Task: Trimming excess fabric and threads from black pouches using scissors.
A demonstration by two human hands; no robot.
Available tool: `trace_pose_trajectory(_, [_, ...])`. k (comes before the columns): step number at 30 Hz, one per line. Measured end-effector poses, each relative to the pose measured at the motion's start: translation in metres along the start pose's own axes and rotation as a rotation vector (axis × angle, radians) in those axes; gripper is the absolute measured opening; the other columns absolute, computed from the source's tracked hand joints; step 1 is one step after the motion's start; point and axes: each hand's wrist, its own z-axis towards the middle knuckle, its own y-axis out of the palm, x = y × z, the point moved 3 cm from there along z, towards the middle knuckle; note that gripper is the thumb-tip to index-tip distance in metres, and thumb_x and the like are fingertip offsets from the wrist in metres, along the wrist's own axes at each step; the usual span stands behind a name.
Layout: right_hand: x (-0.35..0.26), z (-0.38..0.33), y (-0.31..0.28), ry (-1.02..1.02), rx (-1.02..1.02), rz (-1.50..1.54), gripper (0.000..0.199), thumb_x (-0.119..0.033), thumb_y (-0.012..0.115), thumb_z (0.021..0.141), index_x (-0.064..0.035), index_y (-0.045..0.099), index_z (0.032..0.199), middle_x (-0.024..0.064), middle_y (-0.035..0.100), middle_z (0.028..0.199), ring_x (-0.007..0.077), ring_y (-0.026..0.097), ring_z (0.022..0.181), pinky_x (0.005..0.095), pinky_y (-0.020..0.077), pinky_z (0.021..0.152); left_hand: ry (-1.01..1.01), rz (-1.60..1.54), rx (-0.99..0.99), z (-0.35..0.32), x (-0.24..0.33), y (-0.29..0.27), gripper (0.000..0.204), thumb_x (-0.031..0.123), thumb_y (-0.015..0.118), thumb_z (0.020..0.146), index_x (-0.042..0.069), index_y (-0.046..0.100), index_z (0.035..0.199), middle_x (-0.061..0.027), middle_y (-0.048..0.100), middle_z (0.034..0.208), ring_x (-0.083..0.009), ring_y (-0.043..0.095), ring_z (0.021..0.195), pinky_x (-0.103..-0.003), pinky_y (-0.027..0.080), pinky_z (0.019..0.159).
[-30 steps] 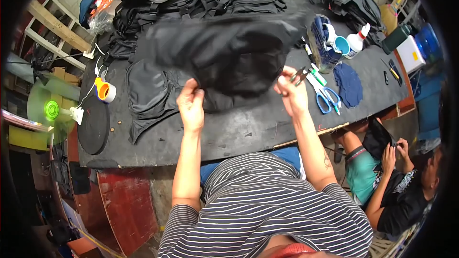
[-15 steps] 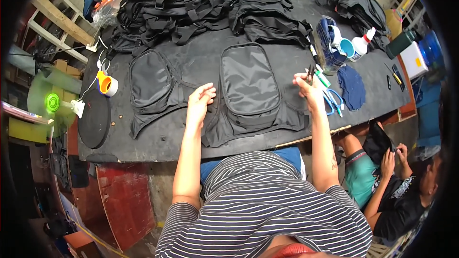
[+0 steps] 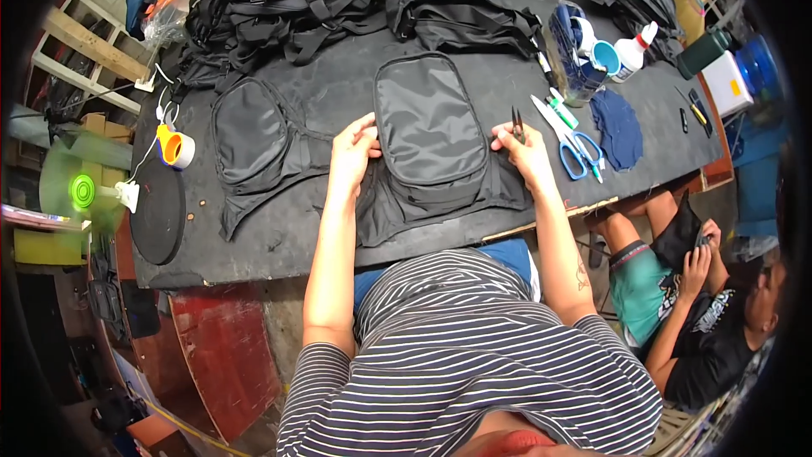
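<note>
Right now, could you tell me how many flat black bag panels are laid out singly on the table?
2. One panel lies between the left hand and right hand; the other panel lies to its left, beside the tape roll. More may be hidden in the stacked pile behind.

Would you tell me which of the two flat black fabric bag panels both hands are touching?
The right-hand black bag panel, between left hand and right hand; the other panel lies untouched.
</note>
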Motion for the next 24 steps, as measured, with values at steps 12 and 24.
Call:
trace_pose_trajectory(12, [-0.007,-0.017,-0.014,-0.018,0.076,0.166,0.022,-0.024,0.057,0.091,-0.0041,0.066,0.092,-0.0039,0.055,0.064,0.0009,0.037,0.049,0.0170,0.0256,0.045,0.332,0.072,0.315,-0.044,0.029,-0.006,0.016,0.001,0.056,0.088,0.000,0.064,0.102,-0.0013,0.063,0.090,-0.0069,0.056,0.079,-0.020,0.043,0.074])
trace_pose_trajectory(24, [-0.027,-0.050,-0.041,-0.046,0.170,-0.004,0.023,-0.027,0.058,0.091,-0.0044,0.060,0.094,-0.0020,0.051,0.069,0.0052,0.042,0.057,0.0187,0.0347,0.055,0.384,0.501,-0.250,-0.061,0.058,0.078,0.018,0.007,0.063,0.080,0.000,0.064,0.097,-0.0090,0.061,0.084,-0.0185,0.059,0.077,-0.028,0.047,0.067])
